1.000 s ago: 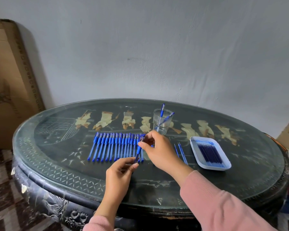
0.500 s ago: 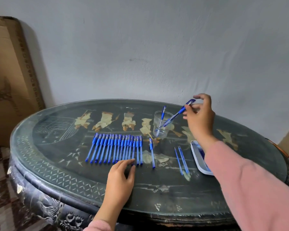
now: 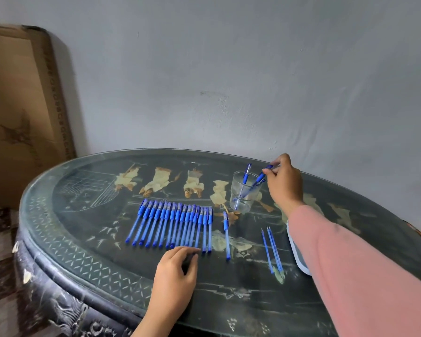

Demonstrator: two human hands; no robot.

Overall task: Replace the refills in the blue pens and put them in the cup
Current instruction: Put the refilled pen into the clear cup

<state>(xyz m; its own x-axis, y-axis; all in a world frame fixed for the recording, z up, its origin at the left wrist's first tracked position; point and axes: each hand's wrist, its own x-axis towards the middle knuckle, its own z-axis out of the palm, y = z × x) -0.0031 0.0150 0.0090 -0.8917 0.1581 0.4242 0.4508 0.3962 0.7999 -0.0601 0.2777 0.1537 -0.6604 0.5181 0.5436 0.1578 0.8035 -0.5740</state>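
Pinching pen [image 3: 260, 178], right hand [image 3: 284, 184]; box [image 3: 22, 105] lettering illegible.

right hand [image 3: 285, 181] pinching pen [image 3: 258, 179], in cup [image 3: 244, 192]

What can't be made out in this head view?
All head view.
- White tray: mostly hidden by the pink sleeve; contents unseen.
- Held blue pen, tip in the glass cup: top end covered by the right hand.
- Row of blue pens: refills too small to judge.
- Left hand: dark patch under its fingers, shadow or object unclear.
- Cardboard box: cut off by the left edge.
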